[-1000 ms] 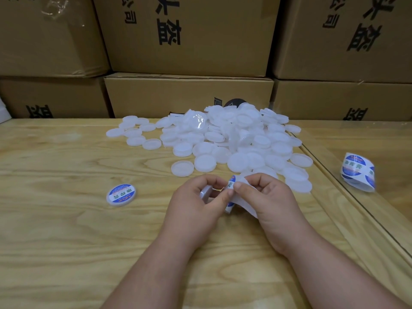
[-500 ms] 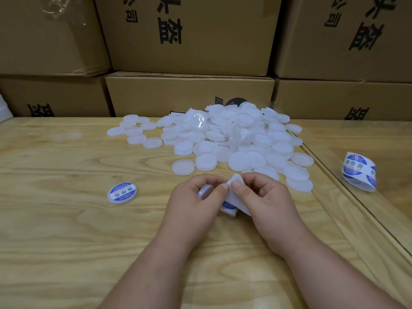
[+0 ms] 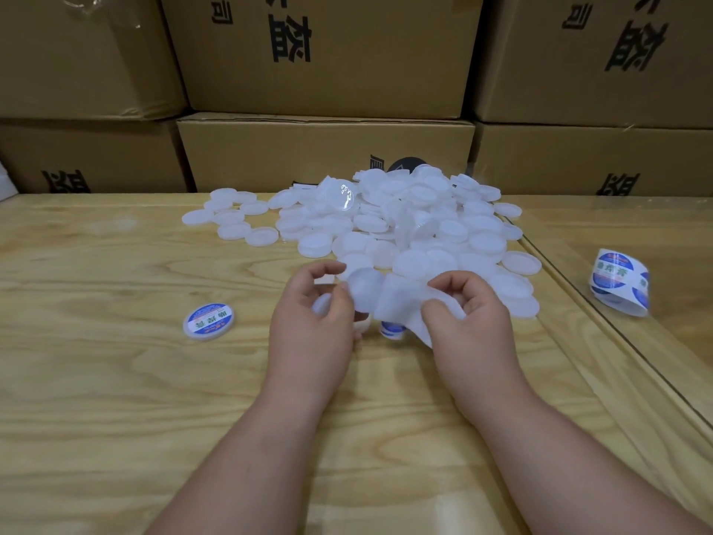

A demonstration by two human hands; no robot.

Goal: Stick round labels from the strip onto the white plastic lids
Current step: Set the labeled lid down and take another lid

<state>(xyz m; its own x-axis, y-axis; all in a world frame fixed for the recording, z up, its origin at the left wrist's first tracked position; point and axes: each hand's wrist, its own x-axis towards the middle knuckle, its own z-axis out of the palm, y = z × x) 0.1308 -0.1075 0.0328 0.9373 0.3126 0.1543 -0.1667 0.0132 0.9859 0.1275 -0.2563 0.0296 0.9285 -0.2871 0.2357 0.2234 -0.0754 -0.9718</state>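
- The left hand (image 3: 312, 322) was curled, with thumb and forefinger pinching the left end of a white label strip (image 3: 389, 299); a white lid (image 3: 322, 303) appeared to be tucked in its palm, though blur made this uncertain.
- The right hand (image 3: 467, 322) was curled and gripped the right end of the same strip, which was held stretched between both hands just above the surface (image 3: 115, 380).
- One blue round label (image 3: 391, 329) showed below the strip, between the hands.
- A pile of unlabelled white lids (image 3: 416, 229) lay directly beyond the hands, spreading left and right.
- One labelled lid (image 3: 208, 321) lay alone on the surface, well to the left of the left hand.
- A curled spare label strip (image 3: 619, 281) with blue round labels lay to the right, past a seam in the surface.
- Stacked cardboard boxes (image 3: 324, 56) stood behind the pile.
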